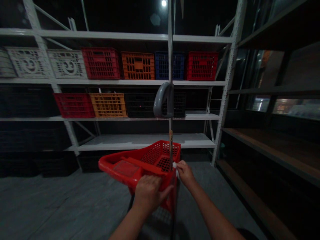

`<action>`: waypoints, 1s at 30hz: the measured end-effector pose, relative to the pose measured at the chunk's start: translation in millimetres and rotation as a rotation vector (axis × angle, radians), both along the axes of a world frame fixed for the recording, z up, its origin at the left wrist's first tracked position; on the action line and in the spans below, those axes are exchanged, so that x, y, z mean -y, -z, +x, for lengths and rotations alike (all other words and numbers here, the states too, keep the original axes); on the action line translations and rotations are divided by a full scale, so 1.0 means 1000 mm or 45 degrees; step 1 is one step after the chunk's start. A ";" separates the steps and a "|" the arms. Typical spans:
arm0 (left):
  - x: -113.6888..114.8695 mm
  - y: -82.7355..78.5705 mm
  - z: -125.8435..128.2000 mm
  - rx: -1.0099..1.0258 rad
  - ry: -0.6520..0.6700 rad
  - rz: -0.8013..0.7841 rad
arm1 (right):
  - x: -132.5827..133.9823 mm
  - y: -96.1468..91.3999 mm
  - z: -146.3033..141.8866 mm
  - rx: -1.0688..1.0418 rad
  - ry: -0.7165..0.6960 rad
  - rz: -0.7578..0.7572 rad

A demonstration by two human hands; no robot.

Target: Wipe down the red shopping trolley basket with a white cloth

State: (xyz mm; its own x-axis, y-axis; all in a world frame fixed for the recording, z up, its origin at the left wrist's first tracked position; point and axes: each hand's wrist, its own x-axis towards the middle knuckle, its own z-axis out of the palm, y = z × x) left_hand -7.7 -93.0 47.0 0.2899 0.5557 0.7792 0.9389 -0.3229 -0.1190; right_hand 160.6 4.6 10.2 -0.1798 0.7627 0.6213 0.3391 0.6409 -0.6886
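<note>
Grip (184,172) pinching white cloth (174,164), at red cart (140,162)

On the far rack (140,82), white crates (66,56) stand at left, then a red crate (101,63), an orange crate (138,66) and a blue crate (163,56) rightward; a dark rack (270,143) stands at right

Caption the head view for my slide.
Left hand on a red cart, right hand holding something white beside a pole.

my screen shows white racks (140,82) (a small light (163,3) above) in deep gloom. grey floor (75,203) lies below.
</note>
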 end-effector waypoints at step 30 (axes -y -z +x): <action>0.016 -0.038 -0.023 -0.049 -0.101 -0.236 | 0.051 -0.008 -0.049 -0.042 -0.067 0.070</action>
